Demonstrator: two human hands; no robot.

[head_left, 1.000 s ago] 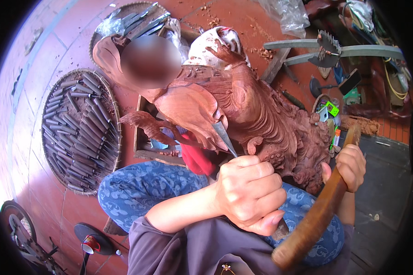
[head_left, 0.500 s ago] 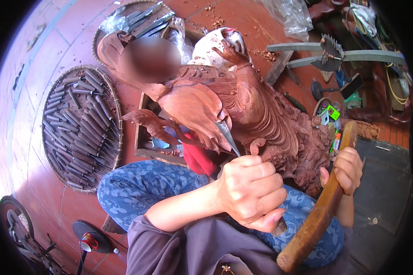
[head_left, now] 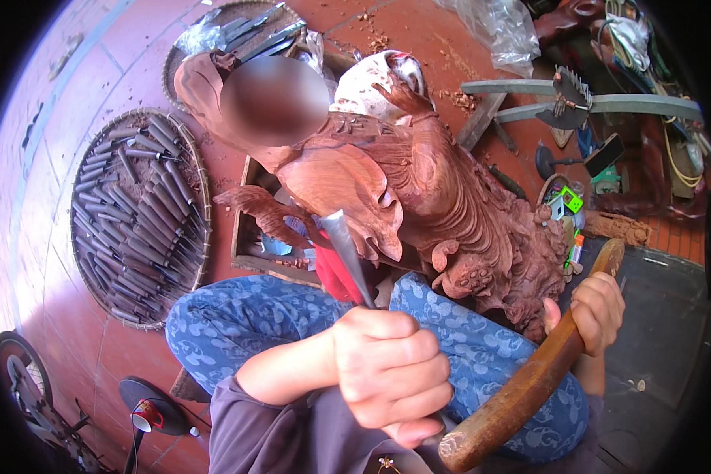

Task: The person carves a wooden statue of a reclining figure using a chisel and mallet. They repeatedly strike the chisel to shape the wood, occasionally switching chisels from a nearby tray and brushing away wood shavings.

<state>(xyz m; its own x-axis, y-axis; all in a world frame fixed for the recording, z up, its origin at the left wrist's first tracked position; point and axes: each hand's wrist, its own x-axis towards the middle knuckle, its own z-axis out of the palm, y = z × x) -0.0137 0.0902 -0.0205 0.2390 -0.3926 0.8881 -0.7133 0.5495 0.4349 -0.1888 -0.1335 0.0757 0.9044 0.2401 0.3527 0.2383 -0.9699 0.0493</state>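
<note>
My left hand (head_left: 391, 367) is closed around the handle of a carving chisel (head_left: 349, 254), its metal blade pointing up and away from me. The chisel's tip stands apart from the carving in this view, over a red cloth (head_left: 333, 268). My right hand (head_left: 596, 312) grips a long, worn wooden mallet (head_left: 525, 383), a club-like bar that slants toward my lap. Beyond my knees lies a large reddish-brown carved wooden figure (head_left: 419, 182) with draped folds, a raised hand and a broad smooth sleeve (head_left: 336, 186). Its head is at the far left.
To the left a round woven basket (head_left: 205, 197) holds many dark-handled chisels. Another basket (head_left: 168, 79) with flat metal blades stands farther back. A wooden box (head_left: 241, 237) lies beside the figure. At right are a metal stand (head_left: 648, 104) and a dark panel (head_left: 663, 340). A cup (head_left: 146, 415) is at lower left.
My left hand has drawn the chisel back toward me and to the left, off the carved sleeve. The mallet in my right hand has shifted slightly lower, its near end moving left.
</note>
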